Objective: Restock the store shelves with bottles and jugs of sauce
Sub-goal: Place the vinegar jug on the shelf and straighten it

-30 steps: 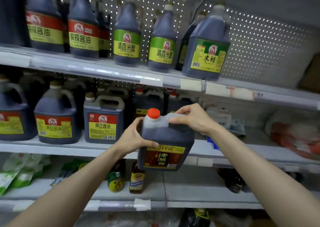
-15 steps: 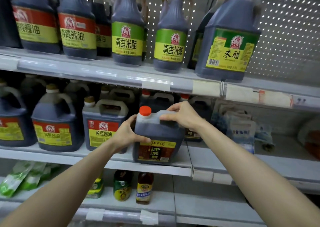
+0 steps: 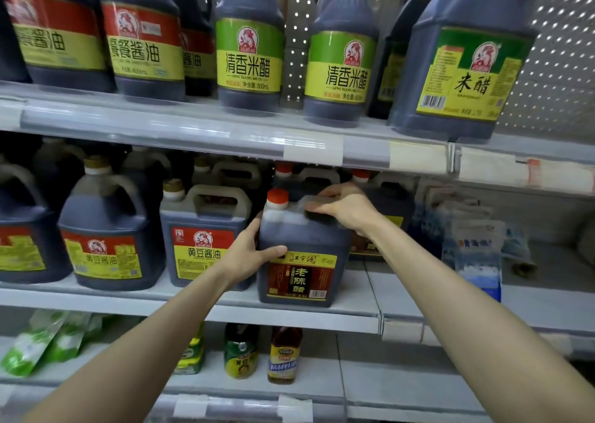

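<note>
Placement step in hand: jug point(image 3: 302, 255) stands at the middle shelf point(image 3: 128, 303) front edge, left grip point(image 3: 248, 255) clasping its side and right grip point(image 3: 344, 206) curled over its handle; next move likely squaring, then release.

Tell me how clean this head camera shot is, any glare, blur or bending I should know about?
Head view: wide-angle distortion bends the upper shelf rail, which also carries a pale sheen; the pegboard holes glow as bright dots; the label on the orange-capped jug reads sharply at centre, while the blue-and-white bags at right and green pouches at lower left are smeared soft.
</note>
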Motion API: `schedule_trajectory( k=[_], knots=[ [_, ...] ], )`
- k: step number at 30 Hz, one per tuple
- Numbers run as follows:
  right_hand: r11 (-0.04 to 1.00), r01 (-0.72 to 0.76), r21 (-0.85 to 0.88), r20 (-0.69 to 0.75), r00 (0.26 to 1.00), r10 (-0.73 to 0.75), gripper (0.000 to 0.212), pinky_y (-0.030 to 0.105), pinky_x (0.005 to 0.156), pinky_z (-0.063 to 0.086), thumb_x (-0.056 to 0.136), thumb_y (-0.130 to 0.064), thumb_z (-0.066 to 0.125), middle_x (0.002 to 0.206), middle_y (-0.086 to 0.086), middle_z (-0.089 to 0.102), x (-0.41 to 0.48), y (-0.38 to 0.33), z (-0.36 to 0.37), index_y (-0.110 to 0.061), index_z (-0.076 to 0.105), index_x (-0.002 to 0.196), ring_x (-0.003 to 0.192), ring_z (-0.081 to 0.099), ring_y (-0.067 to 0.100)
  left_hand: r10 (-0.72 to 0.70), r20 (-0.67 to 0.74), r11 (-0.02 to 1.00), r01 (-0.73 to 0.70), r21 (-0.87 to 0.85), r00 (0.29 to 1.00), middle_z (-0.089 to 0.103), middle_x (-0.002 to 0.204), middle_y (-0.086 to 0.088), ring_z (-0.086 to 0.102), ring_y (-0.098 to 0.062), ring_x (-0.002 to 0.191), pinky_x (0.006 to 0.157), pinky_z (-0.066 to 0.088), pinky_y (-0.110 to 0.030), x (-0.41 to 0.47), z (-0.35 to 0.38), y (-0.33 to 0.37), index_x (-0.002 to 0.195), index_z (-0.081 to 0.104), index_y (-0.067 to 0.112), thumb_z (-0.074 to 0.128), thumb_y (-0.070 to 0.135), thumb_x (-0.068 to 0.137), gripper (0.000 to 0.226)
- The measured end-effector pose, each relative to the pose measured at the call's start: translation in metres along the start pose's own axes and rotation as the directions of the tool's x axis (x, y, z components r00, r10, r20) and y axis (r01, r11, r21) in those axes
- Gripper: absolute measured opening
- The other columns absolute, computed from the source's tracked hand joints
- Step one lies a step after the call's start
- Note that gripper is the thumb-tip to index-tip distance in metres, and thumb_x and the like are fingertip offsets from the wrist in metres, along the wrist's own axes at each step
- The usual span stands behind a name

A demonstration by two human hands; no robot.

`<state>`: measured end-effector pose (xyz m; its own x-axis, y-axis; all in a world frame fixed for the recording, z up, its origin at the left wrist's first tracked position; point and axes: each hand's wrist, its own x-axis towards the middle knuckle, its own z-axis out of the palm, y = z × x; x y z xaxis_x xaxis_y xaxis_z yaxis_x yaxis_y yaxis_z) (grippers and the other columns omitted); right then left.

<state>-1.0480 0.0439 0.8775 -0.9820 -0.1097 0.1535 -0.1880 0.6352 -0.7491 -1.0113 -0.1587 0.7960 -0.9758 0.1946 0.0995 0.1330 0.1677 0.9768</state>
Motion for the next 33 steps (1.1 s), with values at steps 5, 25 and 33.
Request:
schedule_trajectory(
  k=[5,25,33],
  knots=[
    [0.996,0.006,0.087,-0.104,0.995,0.003,0.043,0.027,0.083,0.045,0.082,-0.036,0.074,0.122,0.003,0.062,-0.002,0.009,0.011,-0.016,0.063,0.118,0.107,0.056,0.015,0.014,-0.032,1.000,-0.015,-0.025,0.999,0.059,0.124,0.007,0.058,-0.003,0.107,0.084,0.052,-0.020,-0.009,0.007,-0.014,0.141,0.034,0.031,0.053,0.020,0.097,0.049],
    [0.869,-0.104,0.484,-0.133,0.973,0.190,0.063,0.012,0.071,0.046,0.094,-0.051,0.044,0.142,0.000,0.051,-0.063,0.096,0.091,-0.030,0.025,0.150,0.117,0.053,0.015,0.076,-0.104,0.982,-0.093,-0.164,0.992,0.058,0.122,0.018,0.055,0.008,0.104,0.083,0.048,-0.013,-0.004,0.034,-0.072,0.141,0.032,0.036,0.053,0.048,0.087,0.060],
    [0.863,-0.049,0.502,-0.157,0.977,0.147,0.058,0.017,0.084,0.041,0.095,-0.045,0.046,0.141,-0.002,0.050,-0.062,0.126,0.115,-0.028,0.029,0.147,0.123,0.049,0.013,0.127,-0.098,0.984,-0.138,-0.110,0.987,0.058,0.121,0.013,0.056,0.000,0.109,0.089,0.047,-0.020,0.004,0.035,-0.102,0.144,0.030,0.028,0.061,0.047,0.075,0.078]
  ],
)
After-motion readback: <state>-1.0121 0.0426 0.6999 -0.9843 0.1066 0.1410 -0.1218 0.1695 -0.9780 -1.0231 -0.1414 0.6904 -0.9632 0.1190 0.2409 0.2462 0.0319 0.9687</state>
